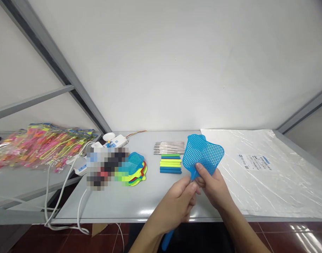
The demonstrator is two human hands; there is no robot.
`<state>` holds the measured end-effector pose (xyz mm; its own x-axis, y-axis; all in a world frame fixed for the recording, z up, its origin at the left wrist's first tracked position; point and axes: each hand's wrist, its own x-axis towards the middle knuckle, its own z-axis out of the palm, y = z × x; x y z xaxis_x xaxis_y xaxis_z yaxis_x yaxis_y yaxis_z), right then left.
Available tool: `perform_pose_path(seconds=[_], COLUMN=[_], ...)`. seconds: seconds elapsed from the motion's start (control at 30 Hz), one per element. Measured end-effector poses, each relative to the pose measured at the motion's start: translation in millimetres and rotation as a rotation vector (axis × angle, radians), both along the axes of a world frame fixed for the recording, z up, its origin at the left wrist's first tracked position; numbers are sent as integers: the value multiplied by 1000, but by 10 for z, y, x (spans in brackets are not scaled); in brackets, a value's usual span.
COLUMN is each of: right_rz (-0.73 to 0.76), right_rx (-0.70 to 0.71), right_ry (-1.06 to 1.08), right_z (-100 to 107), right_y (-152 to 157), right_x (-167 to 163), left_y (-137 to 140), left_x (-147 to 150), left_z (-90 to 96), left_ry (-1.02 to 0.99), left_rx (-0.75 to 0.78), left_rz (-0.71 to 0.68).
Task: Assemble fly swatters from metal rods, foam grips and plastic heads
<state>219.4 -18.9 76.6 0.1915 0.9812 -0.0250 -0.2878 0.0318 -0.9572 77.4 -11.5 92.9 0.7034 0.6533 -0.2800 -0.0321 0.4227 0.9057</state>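
A blue mesh fly swatter (203,154) is held up in front of me, above the table's front part. My left hand (176,202) is closed around its shaft just below the head, and the blue handle (167,240) sticks out under that hand, past the table edge. My right hand (209,181) grips the base of the swatter head, thumb lying on the mesh. Both hands touch at the neck, where the fingers hide the joint. Left of them lie several coloured handles (170,164) in a row, with several metal rods (168,147) behind.
A stack of mesh swatter heads (136,168) lies on the grey table (118,203). Power strips (117,141) with white cables (68,175) and a blurred-out object are at left. Bagged colourful items (44,146) fill the left shelf. White plastic packaging (256,189) covers the right side.
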Motion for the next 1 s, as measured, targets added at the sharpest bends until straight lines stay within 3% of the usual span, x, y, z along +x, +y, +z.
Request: perform_pose_path(seconds=[0.3,0.47,0.63,0.8,0.87,1.0], right_rz=[204,64,92,-134,-98,-11], right_rx=[22,27,23,133,146,123], right_ry=[-196,-263,-227,-62,-94,-140], right_z=[74,65,18,17,37,33], right_y=[-26,-3,29,122,122,39], right_x=[89,89,142,409,482,420], left_y=[117,128,127,102,91,101], left_x=[-119,-56,-35,-99,-87,16], left_z=[53,-15,-1,22,36,60], left_ry=[-8,23,71,15,-21,-7], left_rx=[-49,-86,-50,-201,-200,-58], left_rz=[-42,-38,4,-119,-117,-35])
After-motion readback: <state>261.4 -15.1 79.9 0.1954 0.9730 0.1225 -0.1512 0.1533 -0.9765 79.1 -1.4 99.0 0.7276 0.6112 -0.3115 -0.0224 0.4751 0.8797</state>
